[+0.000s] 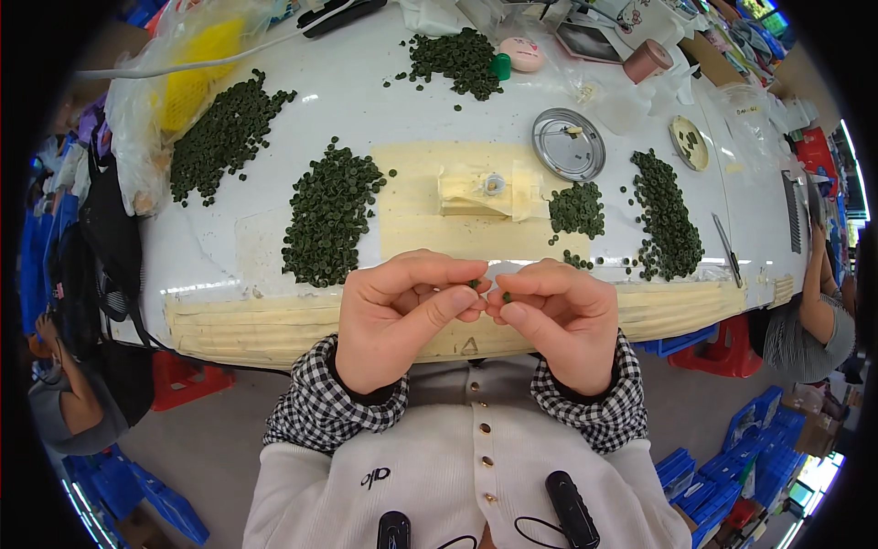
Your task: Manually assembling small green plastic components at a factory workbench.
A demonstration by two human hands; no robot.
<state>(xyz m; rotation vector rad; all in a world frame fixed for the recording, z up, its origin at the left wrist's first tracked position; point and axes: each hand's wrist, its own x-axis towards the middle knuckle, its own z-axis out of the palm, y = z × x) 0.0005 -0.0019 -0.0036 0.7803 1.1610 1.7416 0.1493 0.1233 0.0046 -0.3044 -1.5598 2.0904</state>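
Note:
Over the front edge of the table, my left hand (pixel 389 320) pinches a small dark green round piece (pixel 474 284) between thumb and forefinger. Close beside it, my right hand (pixel 572 316) pinches another small dark green piece (pixel 507 297) the same way. The fingertips of both hands nearly meet, and most of each piece is hidden by them. Beyond the hands stands a block wrapped in cream tape (pixel 466 194), with a small pale ring (pixel 494 185) on top. A heap of dark green round pieces (pixel 331 215) lies left of the block, and a smaller heap (pixel 577 210) lies right of it.
More green heaps lie at the far left (pixel 229 133), at the back (pixel 457 62) and at the right (pixel 666 220). A round metal lid (pixel 569 146), a small dish (pixel 689 144) and tweezers (pixel 728 249) rest on the right. Cream tape covers the front edge (pixel 247 320).

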